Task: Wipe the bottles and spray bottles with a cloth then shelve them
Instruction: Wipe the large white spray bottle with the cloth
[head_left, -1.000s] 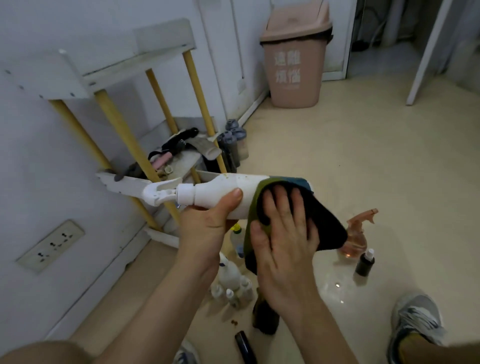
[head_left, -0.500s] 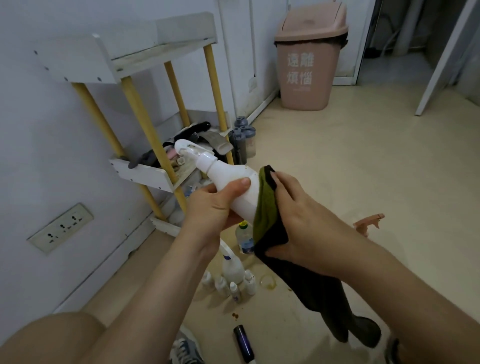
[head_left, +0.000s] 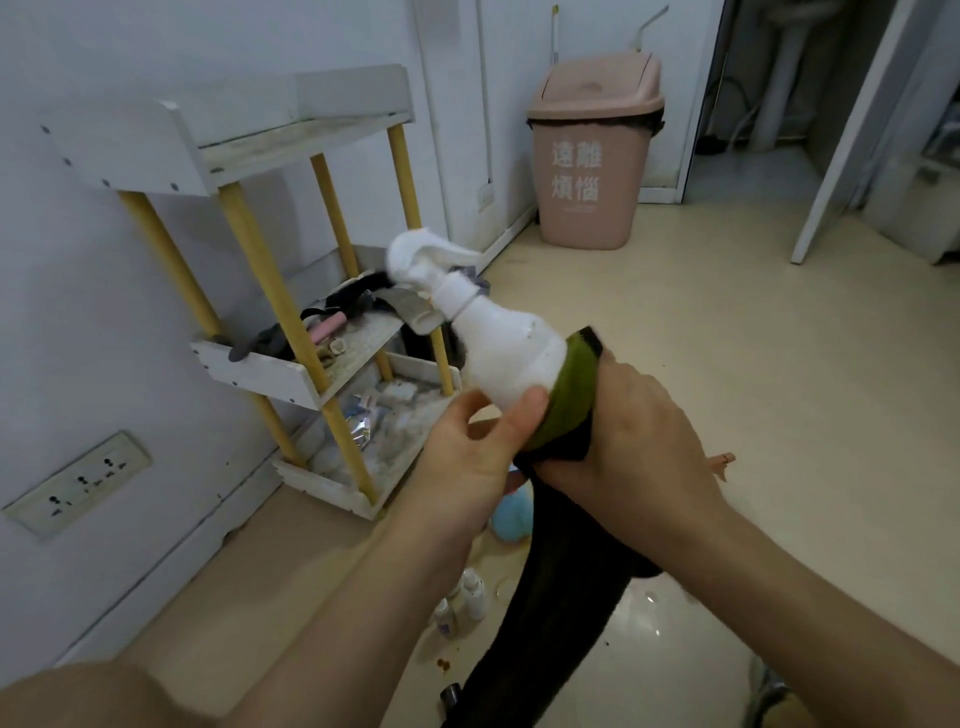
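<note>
White plastic fills the middle of the head view: a white spray bottle (head_left: 506, 348) is held tilted, its blurred trigger head pointing up and to the far left, toward the shelf unit (head_left: 291, 291). The left hand (head_left: 467, 457) is closed loosely round the bottle's lower body, thumb pressed on the plastic and fingers curled beneath. The right hand (head_left: 639, 441) is clenched on a green and black cloth (head_left: 569, 400), which wraps the bottle's base; the cloth's dark tail hangs down toward the floor (head_left: 727, 338).

Compared with a second ago, the bottle has swung from lying level, nozzle left, to this steep upward tilt, and the cloth has slid from the mid-body down over the base. That suggests the wipe of this bottle is nearly complete, with shelving likely next. The shelf unit stands just beyond, to the left, its top tier bare and its middle tier cluttered with dark odds and ends.

Several small white bottles (head_left: 467, 597) wait on the floor below the forearms, and the tip of an amber spray bottle (head_left: 722, 462) shows past the right wrist. A pink waste bin (head_left: 592, 156) stands far off by the wall.
</note>
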